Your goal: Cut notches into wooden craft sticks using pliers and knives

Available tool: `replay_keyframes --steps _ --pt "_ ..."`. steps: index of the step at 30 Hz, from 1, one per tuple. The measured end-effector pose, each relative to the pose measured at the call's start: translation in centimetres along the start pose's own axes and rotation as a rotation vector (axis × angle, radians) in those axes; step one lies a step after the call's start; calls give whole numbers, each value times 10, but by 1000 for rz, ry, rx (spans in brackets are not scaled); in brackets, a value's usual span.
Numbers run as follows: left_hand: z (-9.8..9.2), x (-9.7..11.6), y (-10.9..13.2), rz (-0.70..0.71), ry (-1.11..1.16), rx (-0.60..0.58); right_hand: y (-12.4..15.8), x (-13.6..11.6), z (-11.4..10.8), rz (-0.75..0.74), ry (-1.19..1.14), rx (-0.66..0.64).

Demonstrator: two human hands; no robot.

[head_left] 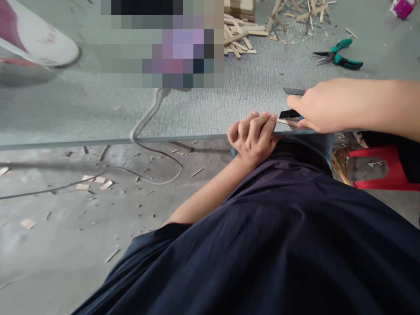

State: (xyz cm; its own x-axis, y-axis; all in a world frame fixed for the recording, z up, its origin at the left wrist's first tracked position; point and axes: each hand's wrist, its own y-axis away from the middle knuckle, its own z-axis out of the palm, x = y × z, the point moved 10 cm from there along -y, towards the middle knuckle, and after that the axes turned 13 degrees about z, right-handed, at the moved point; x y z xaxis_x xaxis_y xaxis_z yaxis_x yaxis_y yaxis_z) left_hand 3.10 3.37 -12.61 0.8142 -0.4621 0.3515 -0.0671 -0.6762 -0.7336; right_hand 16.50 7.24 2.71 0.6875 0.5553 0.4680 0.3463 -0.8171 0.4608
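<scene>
My left hand [254, 134] is closed at the table's front edge, its fingertips pressing on a thin wooden craft stick [286, 122] that lies along the edge. To the right, my right hand [311, 107] is closed around a utility knife [289, 114]; its black blade is by the stick, a bit of blue shows behind it, and the fingers hide the rest. A grey angled blade [293, 91] sticks out past the far side of the right hand. I cannot tell whether that one is held or lies on the table.
Beyond the hands lie green-handled pliers [341, 56] and a pile of craft sticks [241, 37]. A white cord [144, 118] hangs over the table edge. At left stands a white and pink object [46, 35]. Scraps litter the floor; a red stool [380, 175] and a straw broom [341, 164] are at right.
</scene>
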Motion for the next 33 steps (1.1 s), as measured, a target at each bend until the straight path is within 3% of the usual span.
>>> replay_keyframes --steps 6,15,23,30,33 --pt "-16 13 -1 90 -133 140 13 1 -7 -12 -100 154" --pt "-18 16 0 122 -160 139 22 -10 -13 -54 23 195" --pt "-10 6 1 30 -49 69 22 -13 -20 -62 71 164" --pt "-10 7 0 17 -53 64 24 -12 -19 -14 52 141" --pt "-9 6 1 27 -61 77 26 -12 -21 10 -24 190"
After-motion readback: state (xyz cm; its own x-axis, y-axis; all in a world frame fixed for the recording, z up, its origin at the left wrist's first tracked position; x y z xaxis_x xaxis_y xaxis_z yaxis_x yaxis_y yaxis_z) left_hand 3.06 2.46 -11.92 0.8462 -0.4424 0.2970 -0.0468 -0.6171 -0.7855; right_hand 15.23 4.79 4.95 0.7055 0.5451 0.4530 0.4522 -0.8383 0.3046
